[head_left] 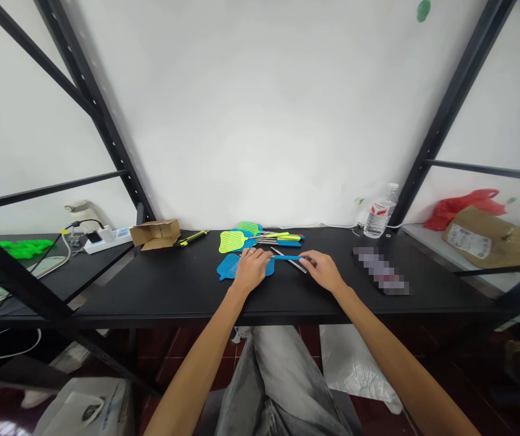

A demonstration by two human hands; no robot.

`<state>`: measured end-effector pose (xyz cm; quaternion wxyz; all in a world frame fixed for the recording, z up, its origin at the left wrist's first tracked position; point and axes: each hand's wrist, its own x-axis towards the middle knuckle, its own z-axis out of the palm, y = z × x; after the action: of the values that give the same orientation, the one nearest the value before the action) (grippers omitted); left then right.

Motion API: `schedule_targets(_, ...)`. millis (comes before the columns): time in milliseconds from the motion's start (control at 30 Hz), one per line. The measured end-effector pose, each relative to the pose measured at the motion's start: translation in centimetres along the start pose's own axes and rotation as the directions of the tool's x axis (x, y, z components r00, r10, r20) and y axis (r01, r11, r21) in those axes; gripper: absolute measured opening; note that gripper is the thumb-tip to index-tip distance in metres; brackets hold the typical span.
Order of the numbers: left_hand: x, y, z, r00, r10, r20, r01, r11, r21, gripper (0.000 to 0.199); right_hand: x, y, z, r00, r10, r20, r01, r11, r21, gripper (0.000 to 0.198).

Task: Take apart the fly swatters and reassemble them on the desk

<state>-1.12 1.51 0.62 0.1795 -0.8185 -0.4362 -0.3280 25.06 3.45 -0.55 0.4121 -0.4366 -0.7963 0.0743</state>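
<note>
A blue fly swatter handle stretches level between my two hands, above the desk. My right hand pinches its right end. Around the left end, the fingers of my left hand are closed. Partly hidden beneath my left hand is a blue swatter head, its mesh flat on the desk. Thin metal rods lie slantwise behind and under the handle. Farther back rests a pile of fly swatters, with a yellow-green head at the left and blue and yellow handles at the right.
On the black desk, an open cardboard box and a black-yellow utility knife sit left. A water bottle and a pixelated flat object are right. Black shelf posts flank the desk. A power strip lies far left.
</note>
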Motion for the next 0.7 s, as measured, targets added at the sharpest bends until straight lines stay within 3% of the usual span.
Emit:
schedule_targets(200, -0.08, -0.19, 0.03, 0.999, -0.03, -0.012, 0.03, 1.0, 0.001, 0.026, -0.01, 0.0, -0.02, 0.999, 0.049, -0.013, -0.049, 0.999, 0.025, 0.034)
schedule_targets(467, -0.15, -0.29, 0.22, 1.0, -0.012, -0.019, 0.012, 1.0, -0.014, 0.026, -0.11, -0.25, -0.01, 0.998, 0.058, -0.017, -0.057, 0.998, 0.029, 0.019)
schedule_targets(700, -0.19, -0.4, 0.41, 1.0, 0.005, -0.028, -0.006, 0.999, -0.039, 0.026, -0.12, -0.17, 0.06, 0.999, 0.042, -0.025, -0.041, 0.999, 0.019, 0.019)
